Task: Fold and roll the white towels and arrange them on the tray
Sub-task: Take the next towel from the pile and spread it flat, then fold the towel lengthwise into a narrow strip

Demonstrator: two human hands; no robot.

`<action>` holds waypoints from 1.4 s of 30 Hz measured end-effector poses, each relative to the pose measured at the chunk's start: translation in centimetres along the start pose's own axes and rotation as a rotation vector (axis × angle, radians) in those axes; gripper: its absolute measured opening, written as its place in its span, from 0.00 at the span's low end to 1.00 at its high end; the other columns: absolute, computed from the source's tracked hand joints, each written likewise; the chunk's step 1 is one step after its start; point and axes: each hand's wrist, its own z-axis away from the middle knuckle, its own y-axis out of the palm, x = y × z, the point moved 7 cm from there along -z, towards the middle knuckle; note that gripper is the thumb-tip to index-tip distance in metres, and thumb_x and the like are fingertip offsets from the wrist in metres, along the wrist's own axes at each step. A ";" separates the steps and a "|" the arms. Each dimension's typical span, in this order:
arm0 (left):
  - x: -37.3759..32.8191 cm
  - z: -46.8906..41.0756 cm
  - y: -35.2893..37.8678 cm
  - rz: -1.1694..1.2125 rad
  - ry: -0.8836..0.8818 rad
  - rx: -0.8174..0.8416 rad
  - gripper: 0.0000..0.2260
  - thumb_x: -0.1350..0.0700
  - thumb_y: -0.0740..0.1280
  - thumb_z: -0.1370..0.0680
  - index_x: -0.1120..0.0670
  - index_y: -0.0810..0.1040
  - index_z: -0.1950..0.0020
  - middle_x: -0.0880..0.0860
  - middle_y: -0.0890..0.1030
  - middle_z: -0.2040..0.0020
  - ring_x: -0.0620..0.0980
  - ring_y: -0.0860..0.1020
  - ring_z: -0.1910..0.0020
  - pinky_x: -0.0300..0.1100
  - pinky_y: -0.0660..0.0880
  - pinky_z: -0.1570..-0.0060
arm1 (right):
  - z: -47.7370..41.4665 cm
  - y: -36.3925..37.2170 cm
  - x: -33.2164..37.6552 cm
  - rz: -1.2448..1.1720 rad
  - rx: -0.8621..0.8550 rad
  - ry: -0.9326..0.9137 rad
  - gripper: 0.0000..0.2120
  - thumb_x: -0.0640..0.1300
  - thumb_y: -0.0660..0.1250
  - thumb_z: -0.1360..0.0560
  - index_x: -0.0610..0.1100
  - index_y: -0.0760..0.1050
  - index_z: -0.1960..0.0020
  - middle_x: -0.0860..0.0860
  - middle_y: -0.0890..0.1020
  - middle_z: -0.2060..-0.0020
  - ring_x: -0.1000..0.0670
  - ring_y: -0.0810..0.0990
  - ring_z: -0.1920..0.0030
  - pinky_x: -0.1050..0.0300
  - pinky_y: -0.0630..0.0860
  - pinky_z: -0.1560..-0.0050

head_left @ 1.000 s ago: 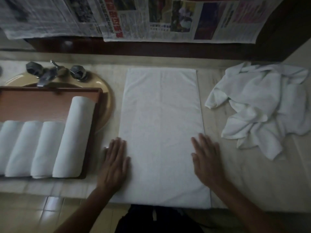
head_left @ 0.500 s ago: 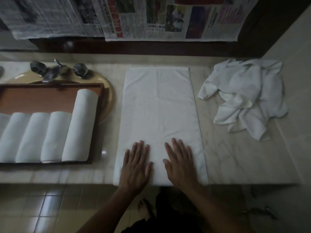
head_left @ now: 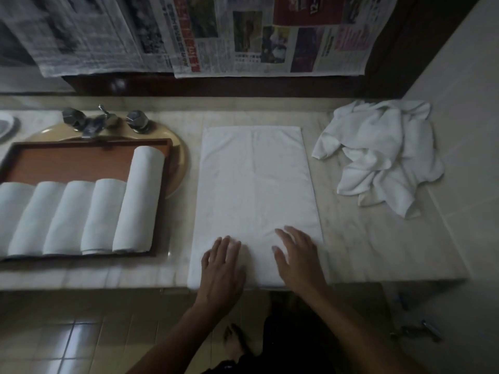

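Note:
A white towel [head_left: 256, 190], folded into a long flat strip, lies on the marble counter and runs from the front edge toward the wall. My left hand [head_left: 222, 268] and my right hand [head_left: 297, 257] both rest flat on its near end with the fingers spread. To the left stands a brown wooden tray [head_left: 75, 160] holding several rolled white towels [head_left: 108, 214] side by side. A heap of loose white towels [head_left: 383, 152] lies at the right end of the counter.
A yellowish sink [head_left: 179, 160] with a chrome tap [head_left: 94, 122] sits under and behind the tray. Newspaper sheets [head_left: 243, 36] hang on the wall above. The counter's front edge [head_left: 108, 286] drops to a tiled floor. A tiled wall rises at the right.
Both hands moved from the towel's side edges inward onto its near end, then shifted slightly apart. The camera view pulled back and down.

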 end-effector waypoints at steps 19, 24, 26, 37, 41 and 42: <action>-15.9 -17.7 0.9 0.151 -0.019 -0.044 0.22 0.51 0.68 0.19 0.52 0.70 0.26 0.52 0.72 0.29 0.52 0.71 0.34 0.46 0.73 0.36 | -34.1 -7.1 -9.8 0.024 0.125 0.123 0.22 0.45 0.64 0.16 0.40 0.68 0.24 0.40 0.73 0.29 0.39 0.72 0.30 0.49 0.70 0.31; -16.7 -19.9 2.5 0.111 -0.114 -0.043 0.19 0.47 0.67 0.21 0.50 0.72 0.32 0.49 0.74 0.35 0.51 0.72 0.39 0.47 0.75 0.40 | -38.5 -6.1 -10.7 0.096 0.174 0.119 0.20 0.50 0.65 0.17 0.40 0.71 0.29 0.40 0.73 0.34 0.38 0.76 0.37 0.50 0.73 0.37; -16.7 -20.4 2.9 0.074 -0.142 -0.058 0.18 0.45 0.67 0.22 0.49 0.74 0.35 0.49 0.74 0.38 0.52 0.72 0.42 0.48 0.75 0.43 | -39.6 -5.7 -10.9 0.106 0.216 0.112 0.17 0.50 0.65 0.17 0.40 0.73 0.34 0.40 0.74 0.37 0.38 0.77 0.40 0.50 0.72 0.40; -19.5 -23.0 3.7 -0.013 -0.155 -0.069 0.12 0.45 0.69 0.28 0.50 0.76 0.51 0.50 0.75 0.53 0.53 0.73 0.55 0.49 0.76 0.58 | -43.3 -9.0 -13.7 -0.146 0.250 0.183 0.05 0.41 0.61 0.23 0.49 0.73 0.50 0.50 0.80 0.54 0.45 0.80 0.54 0.52 0.76 0.53; -19.2 -23.3 3.3 0.167 -0.158 -0.078 0.03 0.60 0.67 0.29 0.54 0.74 0.59 0.51 0.74 0.58 0.53 0.73 0.58 0.49 0.76 0.61 | -42.7 -8.7 -14.2 -0.473 0.366 0.279 0.13 0.35 0.59 0.23 0.48 0.80 0.53 0.44 0.84 0.59 0.46 0.82 0.58 0.53 0.78 0.56; -18.7 -23.3 2.7 0.249 -0.172 -0.086 0.02 0.61 0.66 0.27 0.55 0.75 0.58 0.51 0.74 0.57 0.53 0.72 0.56 0.48 0.75 0.58 | -42.6 -8.9 -14.0 -0.567 0.397 0.296 0.14 0.33 0.59 0.23 0.45 0.81 0.52 0.42 0.83 0.58 0.46 0.82 0.58 0.53 0.78 0.55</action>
